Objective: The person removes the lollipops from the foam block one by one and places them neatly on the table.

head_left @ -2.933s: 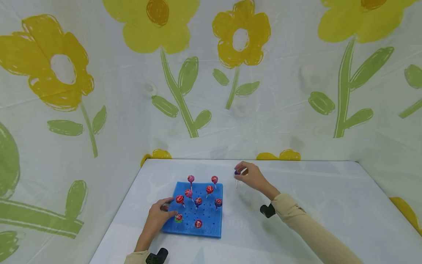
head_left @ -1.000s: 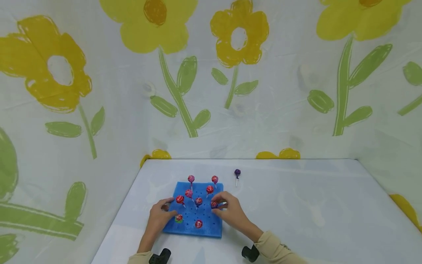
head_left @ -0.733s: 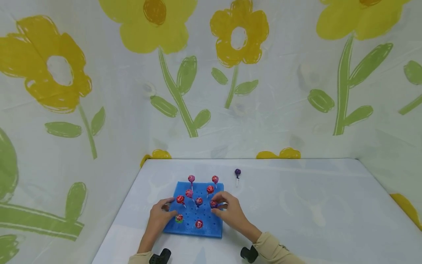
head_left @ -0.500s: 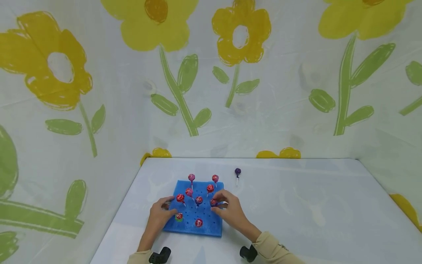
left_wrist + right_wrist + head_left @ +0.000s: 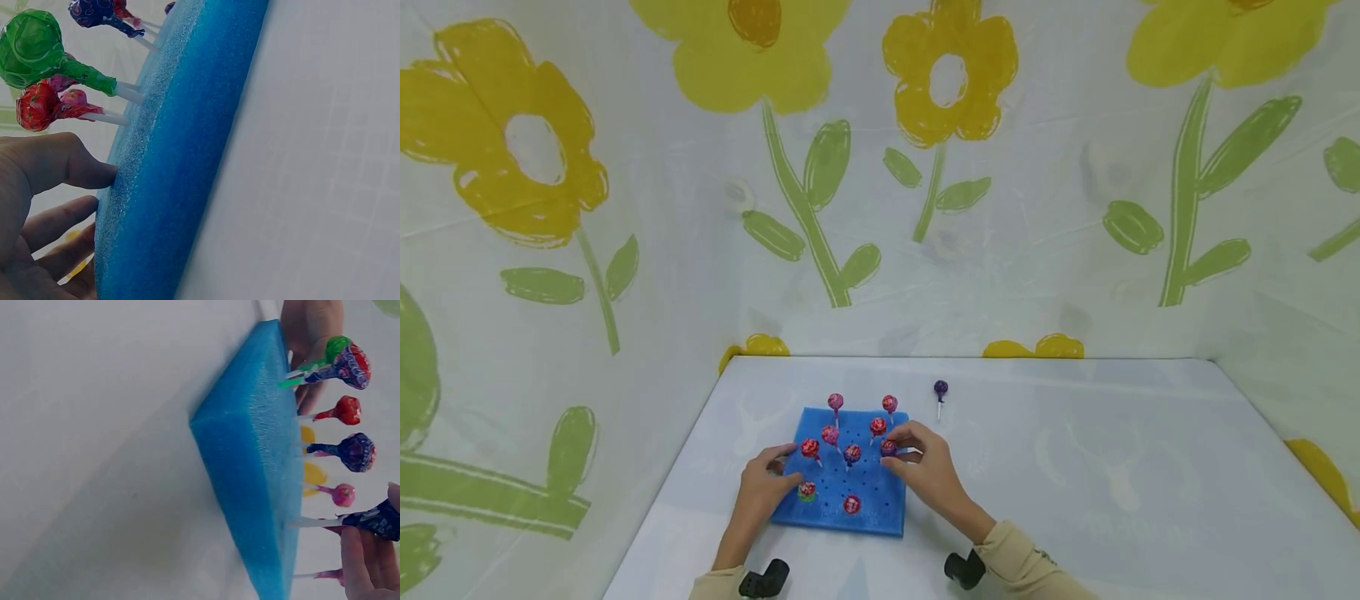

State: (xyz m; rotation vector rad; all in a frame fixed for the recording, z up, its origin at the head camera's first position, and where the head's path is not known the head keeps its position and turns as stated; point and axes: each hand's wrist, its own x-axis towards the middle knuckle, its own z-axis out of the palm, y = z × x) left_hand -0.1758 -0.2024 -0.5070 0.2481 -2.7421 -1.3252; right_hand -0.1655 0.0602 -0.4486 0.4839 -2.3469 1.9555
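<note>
My right hand pinches a red-and-blue wrapped lollipop over the right side of a blue foam board. In the right wrist view its dark blue wrapper is between thumb and fingers, and the tip of the white stick meets the board's face. Against the board's left edge rests my left hand, thumb and fingers spread; its thumb touches the top face in the left wrist view. Near that thumb stands a green-wrapped lollipop. Several more lollipops, such as a red one, stick up from the board.
A purple lollipop with a white stick is on the white table, behind and to the right of the board. Rows of small holes mark the foam. A flower-printed curtain rises behind and beside the table.
My right hand has left the purple lollipop at the back and come to the board's right side. There it took hold of the red-and-blue lollipop and has just raised it slightly.
</note>
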